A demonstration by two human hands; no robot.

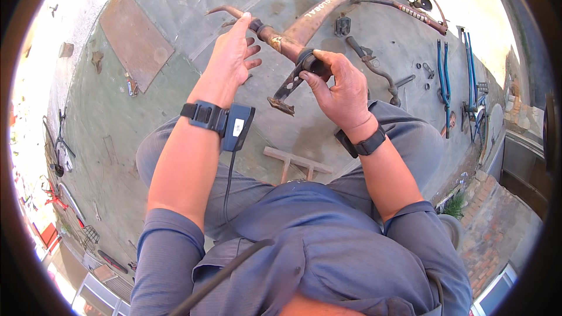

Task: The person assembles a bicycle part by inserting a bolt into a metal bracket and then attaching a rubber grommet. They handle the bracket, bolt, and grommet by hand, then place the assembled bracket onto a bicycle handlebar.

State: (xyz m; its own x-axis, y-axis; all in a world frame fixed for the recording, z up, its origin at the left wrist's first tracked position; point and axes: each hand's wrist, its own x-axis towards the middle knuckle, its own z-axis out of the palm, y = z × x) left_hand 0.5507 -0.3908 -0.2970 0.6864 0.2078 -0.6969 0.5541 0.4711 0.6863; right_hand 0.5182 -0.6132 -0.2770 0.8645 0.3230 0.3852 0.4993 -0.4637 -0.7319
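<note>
A rusty brown bicycle frame point(319, 19) lies in front of me, its head tube point(280, 43) spanning the space between my hands. My right hand point(345, 88) pinches a dark round ring point(312, 63) at the near end of the tube, thumb and fingers closed on its edge. Below the ring hangs a dark metal bracket point(288, 86) with holes and a rusty foot. At the tube's far end my left hand point(235, 52) rests beside a black collar point(256, 25), fingers spread and palm turned inward. A curved rusty prong point(225, 10) sticks out past it.
A low wooden stool point(297, 161) stands between my knees. To the right lie a bent metal tube point(380, 73), a black pedal point(342, 25), small rings and a blue fork point(443, 82). A brown board point(136, 41) lies at the left; bicycle parts line the edges.
</note>
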